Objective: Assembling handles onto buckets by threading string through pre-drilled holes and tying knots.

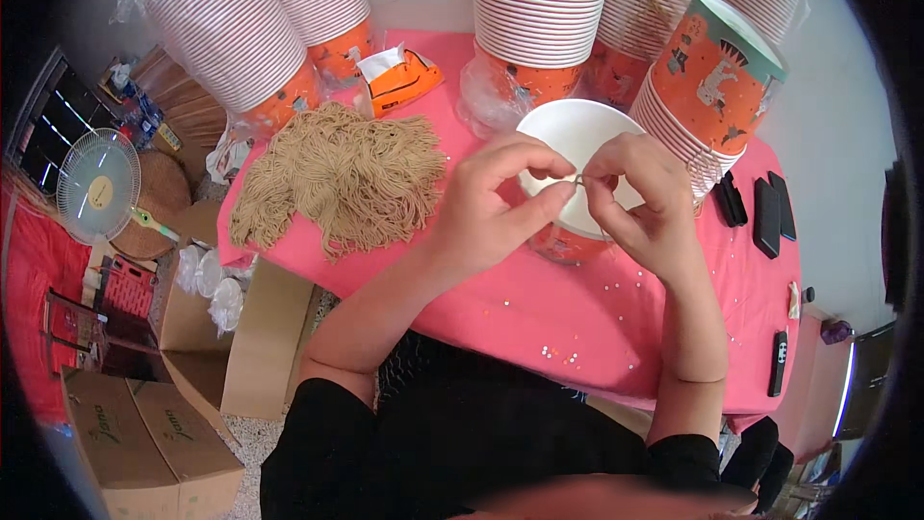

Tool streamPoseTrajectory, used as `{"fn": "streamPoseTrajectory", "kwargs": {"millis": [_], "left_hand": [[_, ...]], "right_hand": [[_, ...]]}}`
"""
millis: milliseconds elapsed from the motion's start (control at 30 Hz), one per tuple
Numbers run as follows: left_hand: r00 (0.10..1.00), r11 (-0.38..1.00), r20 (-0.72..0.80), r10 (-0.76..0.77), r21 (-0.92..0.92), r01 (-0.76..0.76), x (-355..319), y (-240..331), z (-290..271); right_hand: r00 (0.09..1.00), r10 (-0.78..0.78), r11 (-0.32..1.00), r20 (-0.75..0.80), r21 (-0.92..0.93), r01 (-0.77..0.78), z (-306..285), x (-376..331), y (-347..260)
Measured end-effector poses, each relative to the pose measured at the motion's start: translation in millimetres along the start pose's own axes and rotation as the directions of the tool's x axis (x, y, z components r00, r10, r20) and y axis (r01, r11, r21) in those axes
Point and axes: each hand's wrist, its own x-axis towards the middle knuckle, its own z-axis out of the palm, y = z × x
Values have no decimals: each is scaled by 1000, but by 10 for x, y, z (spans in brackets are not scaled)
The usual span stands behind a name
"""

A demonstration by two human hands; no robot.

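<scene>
My left hand [491,195] and my right hand [653,195] meet fingertip to fingertip over a white-lined paper bucket [560,120]. Both are closed in a pinch on a thin, dark piece of string [579,180], mostly hidden by the fingers. The bucket stands upright, its orange printed side showing below my hands. On the table to the left of my left hand lies a heap of tan strings [337,178]. Small white discs [560,355] are scattered on the pink tablecloth [481,327] nearer to me.
Tall stacks of paper buckets [226,29] line the back, with an upside-down orange stack [712,77] at right. An orange tissue pack [399,82] lies behind the heap. Phones [767,217] and a remote [778,363] lie at right. Cardboard boxes [144,433] and a fan [98,188] stand left.
</scene>
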Motion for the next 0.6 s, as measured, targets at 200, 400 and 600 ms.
{"fn": "streamPoseTrajectory", "kwargs": {"millis": [200,400,600], "left_hand": [[984,971,3,-178,-160,176,-52,-8,-22],[998,999,59,-2,47,0,-18,37,-59],[976,974,185,115,172,-148,-95,-74,-59]], "right_hand": [[980,189,964,66,176,-198,-52,5,-54],[930,165,914,328,302,-269,-51,-48,-60],[763,378,415,524,641,-645,-176,-8,-284]]}}
